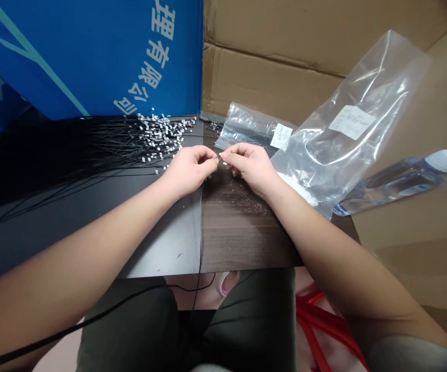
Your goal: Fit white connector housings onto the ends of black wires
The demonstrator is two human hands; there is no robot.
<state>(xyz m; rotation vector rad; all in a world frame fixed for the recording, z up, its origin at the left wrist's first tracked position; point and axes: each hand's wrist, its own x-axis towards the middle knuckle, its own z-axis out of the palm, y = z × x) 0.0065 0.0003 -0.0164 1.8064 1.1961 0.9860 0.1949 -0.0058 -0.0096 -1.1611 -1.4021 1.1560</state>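
My left hand (193,166) and my right hand (250,164) meet fingertip to fingertip over the table's middle. The left thumb and forefinger pinch the end of a thin black cable (202,217), which hangs down over the table's front edge. My right fingers are closed on a tiny white piece (224,163) at that cable end; its details are too small to tell. To the left lies a large bundle of black cables (103,137) with many small white ends. Beside my right wrist rests a clear plastic bag (324,150) with white bits near its bottom.
A smaller labelled clear bag (246,126) lies behind my hands. A water bottle (401,181) is at the right. Behind stand a blue panel (92,57) and cardboard (270,77). White crumbs dot the brown tabletop (239,232). A red stool (320,320) shows below.
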